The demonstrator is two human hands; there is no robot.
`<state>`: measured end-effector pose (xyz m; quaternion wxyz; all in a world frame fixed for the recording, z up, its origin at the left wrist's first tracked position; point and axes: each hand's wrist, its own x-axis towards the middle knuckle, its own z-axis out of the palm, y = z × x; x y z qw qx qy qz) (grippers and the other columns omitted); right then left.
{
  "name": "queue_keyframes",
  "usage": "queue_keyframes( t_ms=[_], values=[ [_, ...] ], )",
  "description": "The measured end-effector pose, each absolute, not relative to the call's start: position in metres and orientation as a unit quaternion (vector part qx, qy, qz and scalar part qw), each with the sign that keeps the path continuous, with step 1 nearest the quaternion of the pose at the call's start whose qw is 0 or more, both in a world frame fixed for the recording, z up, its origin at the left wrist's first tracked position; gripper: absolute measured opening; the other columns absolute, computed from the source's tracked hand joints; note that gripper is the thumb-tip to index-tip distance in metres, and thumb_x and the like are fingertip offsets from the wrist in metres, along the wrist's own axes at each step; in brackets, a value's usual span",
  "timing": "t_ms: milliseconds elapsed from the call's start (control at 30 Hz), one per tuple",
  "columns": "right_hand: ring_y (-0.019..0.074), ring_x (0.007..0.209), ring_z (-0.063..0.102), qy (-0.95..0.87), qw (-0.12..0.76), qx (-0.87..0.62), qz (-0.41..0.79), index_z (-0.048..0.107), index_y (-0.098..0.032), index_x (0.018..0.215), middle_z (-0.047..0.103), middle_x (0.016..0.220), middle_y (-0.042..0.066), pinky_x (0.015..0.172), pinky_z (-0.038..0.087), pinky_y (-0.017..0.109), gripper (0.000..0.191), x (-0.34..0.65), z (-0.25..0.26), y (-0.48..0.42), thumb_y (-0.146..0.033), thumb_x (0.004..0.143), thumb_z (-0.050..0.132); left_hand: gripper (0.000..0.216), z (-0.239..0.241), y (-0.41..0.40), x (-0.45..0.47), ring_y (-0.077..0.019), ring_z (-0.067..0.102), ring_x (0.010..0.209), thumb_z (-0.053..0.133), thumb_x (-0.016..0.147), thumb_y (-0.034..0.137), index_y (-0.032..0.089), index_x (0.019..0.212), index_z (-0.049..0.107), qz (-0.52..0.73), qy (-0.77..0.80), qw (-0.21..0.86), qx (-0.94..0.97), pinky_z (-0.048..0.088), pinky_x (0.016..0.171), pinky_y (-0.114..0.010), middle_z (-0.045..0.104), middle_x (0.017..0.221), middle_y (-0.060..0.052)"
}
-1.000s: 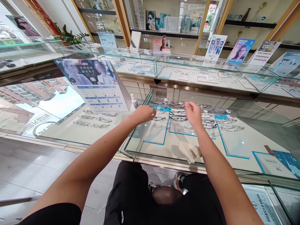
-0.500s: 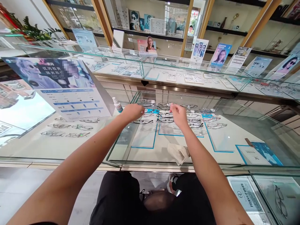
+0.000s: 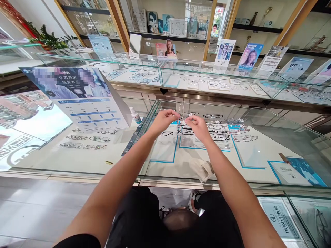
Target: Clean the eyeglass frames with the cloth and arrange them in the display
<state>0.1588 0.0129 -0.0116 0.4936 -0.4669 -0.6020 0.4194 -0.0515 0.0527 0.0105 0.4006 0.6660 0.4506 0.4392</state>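
Note:
Between my hands a thin-framed pair of eyeglasses is held up above the glass counter, its slim arms pointing upward. My left hand pinches it from the left with closed fingers. From the other side, my right hand is closed too, fingertips pinched at the glasses' lower right; the exact grip is too small to make out. Under the glass below lie rows of eyeglass frames. A crumpled beige cloth rests on the counter near my right forearm.
A small white spray bottle stands left of my left hand, beside a large folded sign. The glass counter has its edge close to my legs. Another display case with stand-up cards runs along behind.
My hands have come closer together, the left one moving right. The eyeglasses' upright arms now show between them. The view has shifted slightly left.

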Motion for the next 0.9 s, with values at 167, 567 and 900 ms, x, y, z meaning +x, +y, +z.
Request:
queue_keyframes(
  t_ms=[167, 567, 900],
  values=[
    [0.0117, 0.053, 0.021, -0.588, 0.495, -0.469, 0.434, 0.073, -0.025, 0.088, 0.031, 0.052, -0.009, 0.057, 0.019, 0.032, 0.039, 0.162, -0.009, 0.016, -0.062, 0.08, 0.08, 0.042, -0.014, 0.043, -0.028, -0.0183, 0.062, 0.085, 0.086, 0.073, 0.06, 0.02, 0.084, 0.077, 0.494, 0.412, 0.476, 0.599, 0.047, 0.077, -0.031, 0.077, 0.095, -0.007],
    [0.0105, 0.052, 0.02, -0.61, 0.489, -0.478, 0.401, 0.068, -0.025, 0.078, 0.028, 0.051, -0.011, 0.057, 0.017, 0.031, 0.022, 0.159, -0.013, 0.012, -0.045, 0.08, 0.076, 0.044, -0.025, 0.041, -0.038, -0.0229, 0.071, 0.103, 0.092, 0.076, 0.057, 0.019, 0.087, 0.075, 0.474, 0.381, 0.518, 0.602, 0.052, 0.102, -0.038, 0.081, 0.106, -0.01],
    [0.0113, 0.056, 0.022, -0.562, 0.509, -0.518, 0.394, 0.064, -0.024, 0.072, 0.029, 0.054, -0.01, 0.058, 0.022, 0.031, 0.018, 0.167, -0.013, 0.017, -0.04, 0.075, 0.071, 0.047, -0.023, 0.044, -0.041, -0.0246, 0.073, 0.111, 0.089, 0.077, 0.061, 0.019, 0.091, 0.075, 0.517, 0.397, 0.52, 0.551, 0.053, 0.099, -0.038, 0.083, 0.113, -0.012]
  ],
)
